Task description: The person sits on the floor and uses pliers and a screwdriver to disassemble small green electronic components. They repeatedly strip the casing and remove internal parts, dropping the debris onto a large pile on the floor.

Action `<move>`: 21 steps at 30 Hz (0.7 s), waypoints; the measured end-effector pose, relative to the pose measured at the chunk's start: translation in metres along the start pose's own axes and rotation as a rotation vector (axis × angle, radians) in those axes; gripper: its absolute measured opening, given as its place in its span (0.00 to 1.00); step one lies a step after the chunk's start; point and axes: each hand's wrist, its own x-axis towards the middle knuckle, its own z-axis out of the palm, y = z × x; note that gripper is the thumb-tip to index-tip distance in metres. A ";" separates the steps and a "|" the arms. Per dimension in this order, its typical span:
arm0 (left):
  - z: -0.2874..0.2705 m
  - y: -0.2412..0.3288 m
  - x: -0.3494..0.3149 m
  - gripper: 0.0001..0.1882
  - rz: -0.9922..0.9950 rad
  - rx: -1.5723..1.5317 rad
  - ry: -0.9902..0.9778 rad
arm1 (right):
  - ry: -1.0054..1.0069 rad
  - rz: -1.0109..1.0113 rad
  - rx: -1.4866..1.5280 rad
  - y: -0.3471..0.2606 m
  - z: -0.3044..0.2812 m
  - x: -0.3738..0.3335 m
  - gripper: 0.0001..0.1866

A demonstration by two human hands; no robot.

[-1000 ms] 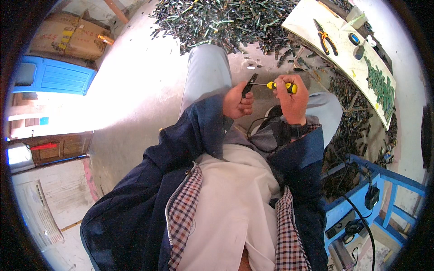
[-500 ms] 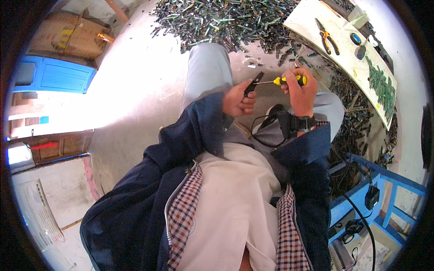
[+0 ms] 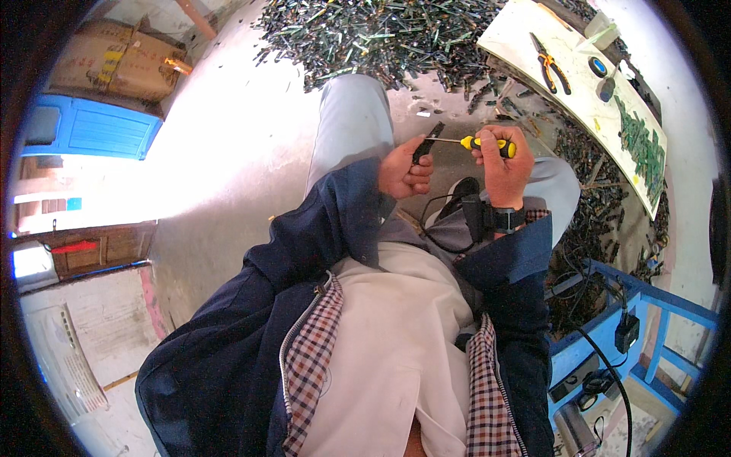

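Note:
Between the thumb and curled fingers of my left hand (image 3: 405, 169) is a slim, dark, strip-like part (image 3: 428, 143), tilted up to the right. Its exact kind is too small to make out. My right hand (image 3: 504, 164) is closed round the yellow-and-black handle of a screwdriver (image 3: 491, 145). The thin metal shaft points left, and its tip meets the upper part of the dark strip. Both hands are above the floor, between my knees. A black watch (image 3: 505, 220) is on my right wrist.
A large heap of dark narrow parts (image 3: 373, 38) covers the floor ahead. On the right, a pale board (image 3: 609, 129) bears orange-handled pliers (image 3: 550, 65), a blue-and-black roll (image 3: 598, 67) and green strips (image 3: 641, 148). Nearby stands a blue frame (image 3: 655, 301) with a black adapter (image 3: 627, 333) and cables.
My right hand has turned slightly and shifted a little down with the screwdriver. The dark strip has tilted slightly in my left hand, the screwdriver tip still against it.

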 end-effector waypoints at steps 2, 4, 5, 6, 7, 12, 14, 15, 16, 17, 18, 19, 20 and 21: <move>0.000 -0.001 0.001 0.28 0.009 0.012 0.016 | 0.004 0.001 -0.006 -0.001 0.000 0.000 0.07; -0.002 -0.002 0.002 0.28 0.010 0.018 0.009 | 0.014 -0.001 -0.030 -0.001 0.001 0.000 0.08; -0.002 -0.002 0.002 0.27 0.011 0.022 0.005 | -0.004 -0.007 -0.072 0.000 0.000 0.002 0.08; -0.002 -0.002 0.002 0.27 0.012 0.028 0.009 | -0.021 -0.012 -0.113 0.000 -0.001 0.004 0.08; -0.002 -0.002 0.003 0.27 0.011 0.035 0.011 | -0.038 -0.017 -0.157 0.000 -0.002 0.005 0.08; -0.007 -0.006 0.003 0.27 0.013 0.084 0.011 | -0.133 0.076 -0.124 -0.005 -0.003 0.019 0.08; -0.004 -0.008 0.005 0.27 -0.004 0.116 0.061 | -0.191 0.105 -0.150 -0.007 -0.007 0.025 0.08; -0.007 -0.008 0.007 0.27 -0.036 0.129 0.034 | -0.225 0.112 -0.183 -0.009 -0.008 0.027 0.08; -0.011 -0.009 0.007 0.27 -0.064 0.141 0.013 | -0.264 0.118 -0.210 -0.009 -0.009 0.029 0.07; -0.014 -0.010 0.008 0.27 -0.091 0.153 -0.009 | -0.286 0.125 -0.219 -0.008 -0.008 0.032 0.07; -0.017 -0.011 0.010 0.27 -0.096 0.141 0.031 | -0.308 0.131 -0.227 -0.007 -0.007 0.034 0.07; -0.016 -0.012 0.011 0.28 -0.100 0.129 0.069 | -0.329 0.137 -0.237 -0.007 -0.007 0.035 0.08; -0.016 -0.013 0.012 0.28 -0.104 0.117 0.107 | -0.340 0.177 -0.188 -0.007 -0.007 0.035 0.08; -0.017 -0.013 0.011 0.28 -0.121 0.118 0.030 | -0.351 0.218 -0.139 -0.008 -0.007 0.035 0.08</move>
